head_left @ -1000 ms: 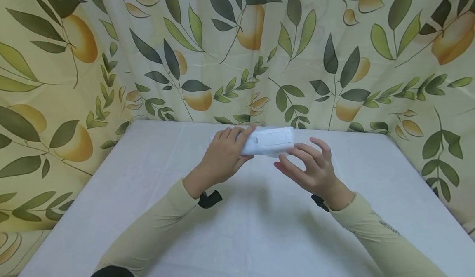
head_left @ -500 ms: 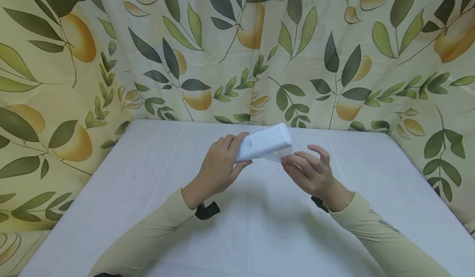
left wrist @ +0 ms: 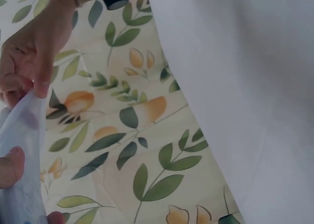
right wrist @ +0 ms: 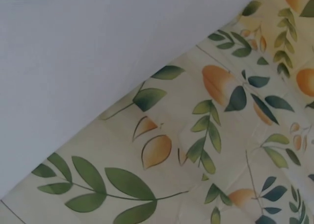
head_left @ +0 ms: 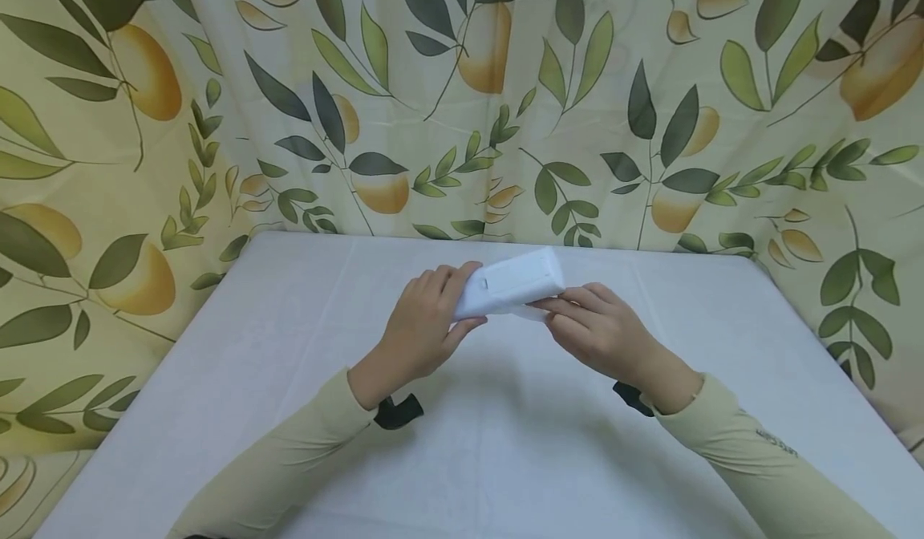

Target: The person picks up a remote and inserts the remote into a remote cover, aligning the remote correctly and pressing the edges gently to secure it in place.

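A white soft pack [head_left: 514,281] with a flat flap on its top face is held above the white table [head_left: 505,451], its right end tilted up. My left hand [head_left: 451,305] grips its left end, fingers over the top and thumb beneath. My right hand [head_left: 559,313] pinches the thin lower edge at the pack's right end. In the left wrist view the pack [left wrist: 17,155] fills the lower left, with the right hand [left wrist: 32,52] pinching its upper edge. The right wrist view shows neither hand nor pack.
A curtain [head_left: 462,98] printed with leaves and yellow fruit hangs close behind and on both sides of the table. Black wrist straps [head_left: 395,411] sit at both cuffs of the pale long sleeves. The right wrist view shows only the table [right wrist: 98,47] and curtain [right wrist: 206,150].
The pack has tilted, right end up. My right hand, spread beside it a second ago, has closed in and now pinches its lower right edge. The left hand keeps its grip.
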